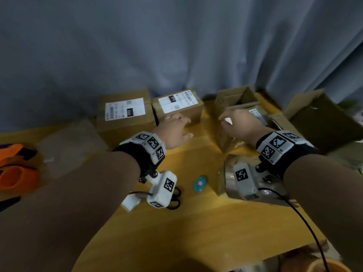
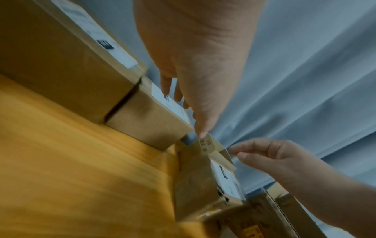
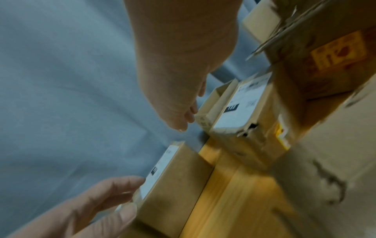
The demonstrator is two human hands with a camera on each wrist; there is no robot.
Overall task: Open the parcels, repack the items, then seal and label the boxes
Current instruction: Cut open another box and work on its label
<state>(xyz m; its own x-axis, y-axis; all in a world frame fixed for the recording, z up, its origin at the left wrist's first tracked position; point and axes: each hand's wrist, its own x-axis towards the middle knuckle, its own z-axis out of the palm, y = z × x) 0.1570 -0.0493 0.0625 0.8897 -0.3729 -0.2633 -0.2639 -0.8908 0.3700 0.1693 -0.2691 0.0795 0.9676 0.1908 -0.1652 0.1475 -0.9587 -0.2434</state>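
Two hands are hovering over labelled cardboard parcels on the yellow surface (image 1: 196,222): left hand (image 1: 174,132) is spreading relaxed fingers by the middle parcel (image 1: 177,107), right hand (image 1: 241,124) is pinching a small white scrap (image 1: 228,121) above the opened parcel (image 1: 235,114).

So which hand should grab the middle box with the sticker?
Probably the left hand. It hovers open right at the middle labelled box, while the right hand is over at the opened box.

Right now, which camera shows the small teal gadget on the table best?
The head view: the teal gadget lies unobstructed on the yellow table, between both wrists. Neither wrist view shows it; they face the cardboard boxes.
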